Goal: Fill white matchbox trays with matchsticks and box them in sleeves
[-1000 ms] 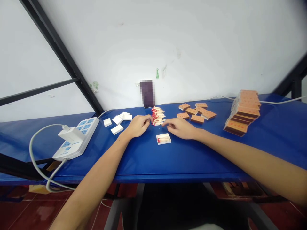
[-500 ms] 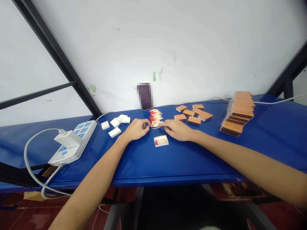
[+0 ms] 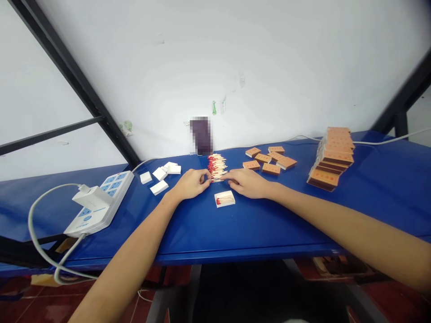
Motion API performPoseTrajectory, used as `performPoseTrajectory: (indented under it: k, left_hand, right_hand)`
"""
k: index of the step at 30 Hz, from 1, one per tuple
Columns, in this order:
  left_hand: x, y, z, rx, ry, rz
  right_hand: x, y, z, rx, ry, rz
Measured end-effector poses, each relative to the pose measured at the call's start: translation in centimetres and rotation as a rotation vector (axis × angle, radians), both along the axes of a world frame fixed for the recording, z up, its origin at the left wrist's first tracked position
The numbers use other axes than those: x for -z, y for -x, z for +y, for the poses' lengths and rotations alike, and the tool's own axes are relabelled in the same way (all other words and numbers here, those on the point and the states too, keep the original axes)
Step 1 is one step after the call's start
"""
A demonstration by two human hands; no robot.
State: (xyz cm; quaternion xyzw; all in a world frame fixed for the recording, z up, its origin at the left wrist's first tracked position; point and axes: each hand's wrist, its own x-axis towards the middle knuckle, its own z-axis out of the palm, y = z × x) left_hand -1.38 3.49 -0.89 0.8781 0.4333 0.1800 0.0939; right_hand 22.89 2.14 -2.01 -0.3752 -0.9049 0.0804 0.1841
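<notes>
Head view: the pile of matches (image 3: 217, 167) lies on the blue tabletop (image 3: 269, 229) between the two hands, each stick's long axis running roughly left to right, red heads pointing left and bare ends right. Nearer the person, a shallow white tray (image 3: 225, 198) holds a few more matches, their heads also to the left. The left hand (image 3: 194, 183) is curled, thumb and index close together at the head side; the right hand (image 3: 248, 183) extends its index finger to the bare ends, other fingers folded. Whether either pinches a match, I cannot tell. Farther left lie white trays (image 3: 160, 174) and a power strip (image 3: 101, 206); to the right, loose orange matchboxes (image 3: 271, 158) and a leaning stack of matchboxes (image 3: 332, 157). Behind rises a scuffed white wall (image 3: 269, 58); below is red tiled floor (image 3: 50, 305).
</notes>
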Motion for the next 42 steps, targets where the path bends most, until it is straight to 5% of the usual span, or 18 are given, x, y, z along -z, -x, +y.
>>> performPoseTrajectory:
  k: [27,42]
  left_hand:
    - [-0.4,1.7,0.6,-0.032,0.089,0.202]
    - [-0.4,0.1,-0.6,0.008,0.023,0.24]
  right_hand:
    - [0.1,0.2,0.2,0.029,0.029,0.034]
    - [0.1,0.4,0.7,0.089,0.07,0.12]
